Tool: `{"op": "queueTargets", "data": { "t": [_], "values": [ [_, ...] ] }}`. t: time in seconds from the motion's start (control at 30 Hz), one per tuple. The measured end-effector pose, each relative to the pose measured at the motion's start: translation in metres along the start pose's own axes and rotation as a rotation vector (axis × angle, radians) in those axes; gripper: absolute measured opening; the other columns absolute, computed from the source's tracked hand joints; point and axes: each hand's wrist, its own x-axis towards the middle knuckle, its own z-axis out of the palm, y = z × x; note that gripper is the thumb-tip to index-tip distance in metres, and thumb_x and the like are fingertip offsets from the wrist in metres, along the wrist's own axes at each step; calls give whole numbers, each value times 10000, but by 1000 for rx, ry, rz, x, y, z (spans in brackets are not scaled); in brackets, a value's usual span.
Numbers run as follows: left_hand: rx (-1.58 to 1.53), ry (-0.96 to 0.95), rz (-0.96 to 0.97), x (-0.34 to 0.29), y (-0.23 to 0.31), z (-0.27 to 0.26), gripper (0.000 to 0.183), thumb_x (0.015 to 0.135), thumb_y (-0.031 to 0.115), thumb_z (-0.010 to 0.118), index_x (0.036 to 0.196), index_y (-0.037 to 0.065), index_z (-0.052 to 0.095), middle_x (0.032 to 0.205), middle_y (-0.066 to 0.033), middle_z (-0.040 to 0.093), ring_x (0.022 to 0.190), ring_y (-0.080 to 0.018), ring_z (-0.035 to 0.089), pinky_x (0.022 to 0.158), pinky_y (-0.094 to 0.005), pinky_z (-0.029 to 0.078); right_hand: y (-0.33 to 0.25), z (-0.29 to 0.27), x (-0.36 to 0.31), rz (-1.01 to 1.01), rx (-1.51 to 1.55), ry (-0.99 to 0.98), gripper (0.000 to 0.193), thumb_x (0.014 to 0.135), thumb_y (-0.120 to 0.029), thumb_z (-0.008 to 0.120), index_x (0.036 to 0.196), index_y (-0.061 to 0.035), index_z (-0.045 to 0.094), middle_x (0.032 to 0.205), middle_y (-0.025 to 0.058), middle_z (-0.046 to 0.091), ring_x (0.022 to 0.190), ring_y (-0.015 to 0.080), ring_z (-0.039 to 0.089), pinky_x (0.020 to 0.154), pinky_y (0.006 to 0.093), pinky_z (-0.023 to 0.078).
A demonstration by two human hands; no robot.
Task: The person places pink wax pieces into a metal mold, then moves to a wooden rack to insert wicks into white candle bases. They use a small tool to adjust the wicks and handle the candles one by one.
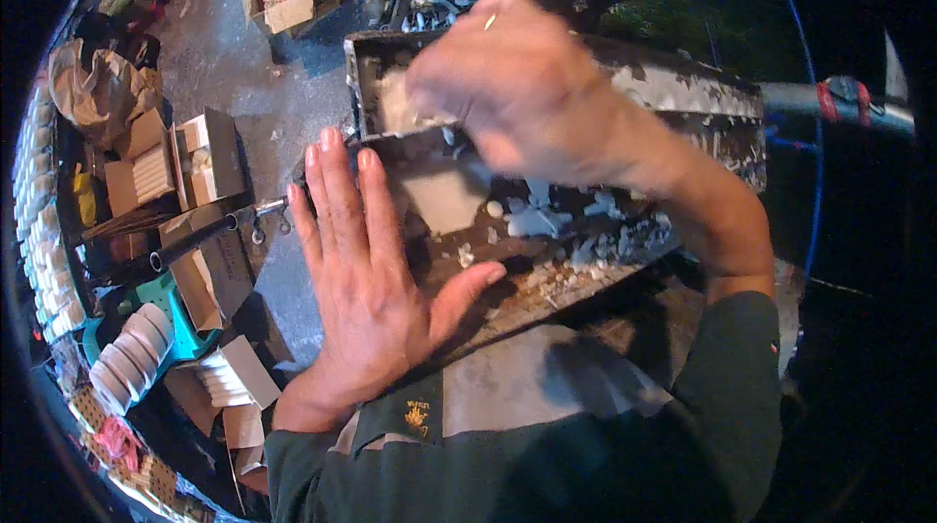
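My left hand [363,294] lies flat with its fingers spread, over the left end of a worn metal trough [354,84]; its thumb reaches over the near compartment. My right hand [517,84] is closed in a fist above the divider, slightly smeared by motion. What it grips, if anything, is hidden under the fingers. Below the fist, a pale square patch [447,199] shows on the trough's floor. Bluish scraps [537,221] and crumbly whitish bits [586,269] are scattered beside it. A pale layer [395,99] fills part of the far compartment.
Left of the trough, a metal rod [195,238] sticks out past open cardboard boxes, one with white sticks [151,175]. Stacked white discs [132,357] lean by a green-blue plastic piece [181,318]. A carton [293,11] of small rolls stands at the far left. A pipe [800,99] extends right.
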Motion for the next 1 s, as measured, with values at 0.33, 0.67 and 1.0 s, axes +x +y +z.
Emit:
{"op": "queueTargets", "data": {
  "t": [0.33, 0.67, 1.0],
  "values": [
    [-101, 157, 64, -34, -14, -22, 337, 854, 126, 827, 1181, 82, 757, 1531, -212, 526, 1462, -440, 457, 1172, -528, 405, -82, -87, -108, 438, -19, 279, 47, 941, -7, 662, 911, 0, 698, 827, 98, 680, 763, 209, 600, 712, 330, 468],
    [-268, 270, -32, -53, -21, -1, 210, 885, 84, 799, 1095, 80, 792, 1295, -158, 694, 1243, -351, 656, 1012, -429, 533, -110, -17, -149, 181, -172, 257, 172, 753, 29, 741, 898, -35, 675, 812, 92, 685, 700, 282, 632, 761, 425, 451],
    [-288, 342, -48, -61, -23, 14, 222, 915, 69, 768, 1136, 81, 785, 1248, -155, 708, 1175, -332, 681, 965, -406, 547, -112, -4, -157, 273, -104, 236, 105, 834, 25, 752, 907, -17, 689, 785, 108, 685, 729, 290, 637, 801, 412, 456]
  ]
}}
